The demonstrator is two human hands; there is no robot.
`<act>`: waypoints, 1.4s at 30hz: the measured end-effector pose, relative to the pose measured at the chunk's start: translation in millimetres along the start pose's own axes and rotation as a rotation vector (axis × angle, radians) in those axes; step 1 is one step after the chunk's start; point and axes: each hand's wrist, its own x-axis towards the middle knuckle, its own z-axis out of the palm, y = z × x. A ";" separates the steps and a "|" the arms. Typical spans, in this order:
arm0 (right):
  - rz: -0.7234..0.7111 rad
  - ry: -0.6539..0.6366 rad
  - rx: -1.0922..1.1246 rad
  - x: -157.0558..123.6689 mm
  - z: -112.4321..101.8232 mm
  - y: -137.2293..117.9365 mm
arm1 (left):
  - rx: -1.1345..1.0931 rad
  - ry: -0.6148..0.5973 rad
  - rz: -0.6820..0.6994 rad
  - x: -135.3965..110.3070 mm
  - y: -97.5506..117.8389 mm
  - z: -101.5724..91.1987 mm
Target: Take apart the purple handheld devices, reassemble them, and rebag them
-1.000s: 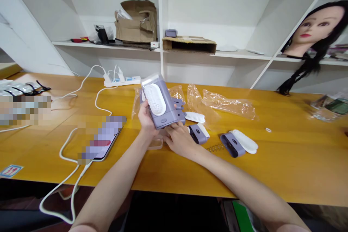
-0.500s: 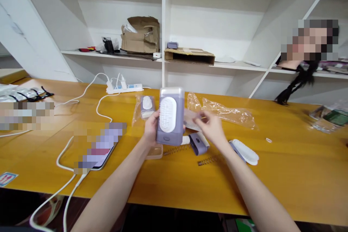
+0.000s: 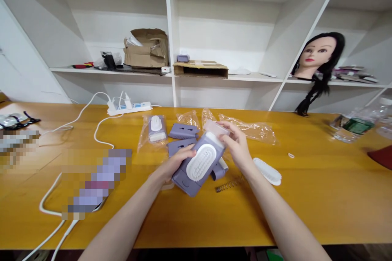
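White shelving (image 3: 170,28) with flat, smooth panels stands behind the far edge of a glossy, wood-grained surface (image 3: 306,216), seen from the head. On the shelf, a torn cardboard box (image 3: 147,51) and a mannequin head (image 3: 318,57) with black hair are visible. Over the middle of the surface, between its far and near edges, a lavender case (image 3: 189,183) of rounded block form is held at a tilt; its face bears a white oval bristle pad (image 3: 201,162). Fingers of the left hand (image 3: 171,165) grasp the case along its side, thumb upon the face. Fingers of the right hand (image 3: 237,144) pinch a translucent plastic cap (image 3: 216,127) at the upper end; whether it is seated cannot be told. Toward the near edge lies a coiled metal spring (image 3: 226,185); to its right, a white oval plate (image 3: 267,171). Toward the far edge lie slotted lavender shells (image 3: 183,131) and crinkled clear film (image 3: 252,127). Near the left end rests a phone (image 3: 102,183), its screen obscured.
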 end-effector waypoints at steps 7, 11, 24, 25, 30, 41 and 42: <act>0.128 0.174 0.206 10.3 -3.2 12.3 | -0.208 0.149 -0.001 -1.3 8.6 0.9; 0.281 -0.098 0.035 7.6 -0.9 11.6 | -0.434 0.281 0.185 -3.3 27.3 -1.5; 0.013 -1.164 -0.616 -25.4 21.8 -14.5 | -0.597 0.374 0.490 6.2 33.5 -17.5; 0.000 -1.159 -0.651 -26.6 22.3 -15.4 | -0.582 0.367 0.494 6.8 32.6 -17.5; -0.142 -1.126 -0.814 -39.5 26.0 -18.8 | -0.561 0.394 0.514 7.7 30.9 -15.3; -0.226 -1.074 -0.905 -50.4 34.0 -18.0 | -0.498 0.494 0.479 8.4 29.8 -6.8; -0.204 -1.075 -0.872 -47.0 31.7 -19.3 | -0.492 0.493 0.480 8.2 29.5 -7.1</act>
